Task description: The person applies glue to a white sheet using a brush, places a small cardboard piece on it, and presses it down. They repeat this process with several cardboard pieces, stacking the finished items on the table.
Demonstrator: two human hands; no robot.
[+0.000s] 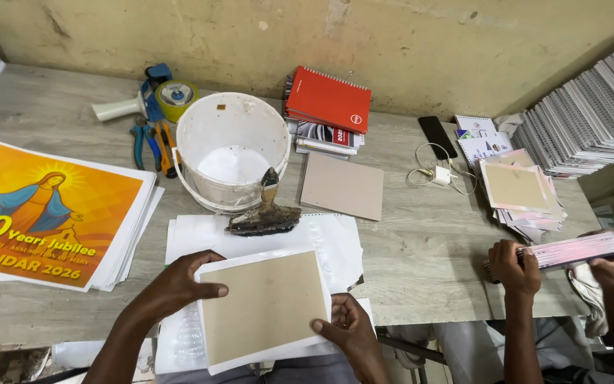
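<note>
Both my hands hold a tan cardboard board (264, 304) that lies on a white sheet with a white margin around it. My left hand (176, 284) presses on its left edge, thumb laid over the board. My right hand (346, 326) grips its lower right corner. Under it lie more white sheets (328, 238) on the grey wooden table (421, 249). A glue-caked brush (265, 215) rests on those sheets just beyond the board, leaning against a white bucket (232, 149).
A stack of orange printed posters (44, 210) lies at the left. Tape dispenser (152, 99) and pliers (154, 142) sit behind the bucket. Red spiral notebook (328, 99), loose grey board (342, 186), phone (438, 136) with charger. At right another person's hands (516, 264) hold a pink-edged stack (577, 249).
</note>
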